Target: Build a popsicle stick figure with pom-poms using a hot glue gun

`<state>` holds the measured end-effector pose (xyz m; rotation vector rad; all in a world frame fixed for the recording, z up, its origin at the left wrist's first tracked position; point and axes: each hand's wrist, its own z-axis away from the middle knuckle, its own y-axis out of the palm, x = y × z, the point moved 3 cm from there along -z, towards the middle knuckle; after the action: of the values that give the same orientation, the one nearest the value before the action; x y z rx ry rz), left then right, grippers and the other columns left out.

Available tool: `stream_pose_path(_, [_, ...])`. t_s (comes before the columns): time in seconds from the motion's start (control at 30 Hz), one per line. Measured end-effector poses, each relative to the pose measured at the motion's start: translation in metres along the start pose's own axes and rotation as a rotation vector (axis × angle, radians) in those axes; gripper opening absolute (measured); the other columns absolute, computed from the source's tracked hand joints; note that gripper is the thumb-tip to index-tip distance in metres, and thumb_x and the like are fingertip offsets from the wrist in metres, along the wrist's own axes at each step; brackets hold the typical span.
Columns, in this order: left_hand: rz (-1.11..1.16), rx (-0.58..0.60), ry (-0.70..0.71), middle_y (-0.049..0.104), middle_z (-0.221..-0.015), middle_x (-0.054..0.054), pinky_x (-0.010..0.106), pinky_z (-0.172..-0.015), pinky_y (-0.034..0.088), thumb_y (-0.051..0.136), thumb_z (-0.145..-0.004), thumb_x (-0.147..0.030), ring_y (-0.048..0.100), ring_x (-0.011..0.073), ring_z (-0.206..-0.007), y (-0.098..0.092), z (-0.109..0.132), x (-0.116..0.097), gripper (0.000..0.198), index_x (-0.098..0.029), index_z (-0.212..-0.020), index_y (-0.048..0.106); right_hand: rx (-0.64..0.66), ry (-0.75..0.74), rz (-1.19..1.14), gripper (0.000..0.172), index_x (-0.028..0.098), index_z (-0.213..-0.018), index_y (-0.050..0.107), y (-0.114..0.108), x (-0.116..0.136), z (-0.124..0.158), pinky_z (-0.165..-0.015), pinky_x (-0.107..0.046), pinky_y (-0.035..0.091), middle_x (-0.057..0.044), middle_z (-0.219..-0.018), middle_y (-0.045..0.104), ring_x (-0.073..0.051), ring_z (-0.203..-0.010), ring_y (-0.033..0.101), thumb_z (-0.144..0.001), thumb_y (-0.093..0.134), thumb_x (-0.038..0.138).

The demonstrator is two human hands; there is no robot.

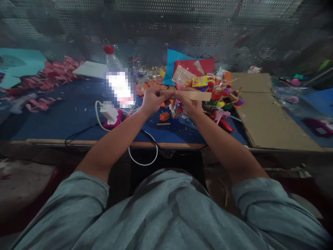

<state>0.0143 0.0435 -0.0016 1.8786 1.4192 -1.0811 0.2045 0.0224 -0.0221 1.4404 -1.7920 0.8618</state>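
Both hands meet above the blue table top (78, 114), gripping a flat wooden stick (199, 95) that lies level and points to the right. My left hand (153, 100) pinches its left end with closed fingers. My right hand (188, 102) is closed round the stick's middle, with the free end jutting out to the right. Thin wooden pieces (172, 107) hang down between the two hands. Below them on the table lie small orange and blue craft bits (164, 116).
A plastic bottle with a red cap (113, 62) stands at the back left beside a white charger and cable (109, 113). Pink cut shapes (52, 74) lie far left. Coloured balls and sticks (223, 97), a pink glue gun (221, 114) and cardboard sheets (265, 114) are at right.
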Motion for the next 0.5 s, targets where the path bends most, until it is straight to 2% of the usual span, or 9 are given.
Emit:
stream_pose_path(0.17, [0.014, -0.011, -0.016, 0.068, -0.057, 0.002, 0.023, -0.049, 0.048, 0.093, -0.072, -0.074, 0.062, 0.0091, -0.051, -0.0002, 0.0, 0.0031, 0.059, -0.017, -0.074, 0.078, -0.023, 0.003, -0.002, 0.04, 0.027, -0.089, 0.082, -0.0006, 0.0013, -0.0004, -0.091, -0.044, 0.071, -0.001, -0.087, 0.085, -0.026, -0.091, 0.084, -0.08, 0.09, 0.065])
stream_pose_path(0.4, [0.032, -0.001, -0.02, 0.072, -0.062, 0.002, 0.024, -0.049, 0.052, 0.09, -0.075, -0.077, 0.064, 0.0099, -0.051, -0.0003, -0.0001, 0.0048, 0.06, -0.018, -0.077, 0.079, -0.067, 0.027, -0.031, 0.051, 0.027, -0.086, 0.079, 0.002, 0.0049, 0.0014, -0.08, -0.042, 0.071, 0.0, -0.078, 0.08, -0.022, -0.077, 0.079, -0.075, 0.088, 0.076])
stream_pose_path(0.5, [0.036, -0.009, -0.035, 0.071, -0.061, 0.002, 0.023, -0.049, 0.052, 0.091, -0.073, -0.076, 0.063, 0.0094, -0.05, -0.0005, 0.0001, 0.0049, 0.06, -0.018, -0.077, 0.079, -0.044, 0.036, -0.04, 0.053, 0.026, -0.086, 0.078, 0.0023, -0.0006, -0.0001, -0.081, -0.041, 0.07, -0.001, -0.081, 0.08, -0.023, -0.081, 0.08, -0.072, 0.09, 0.076])
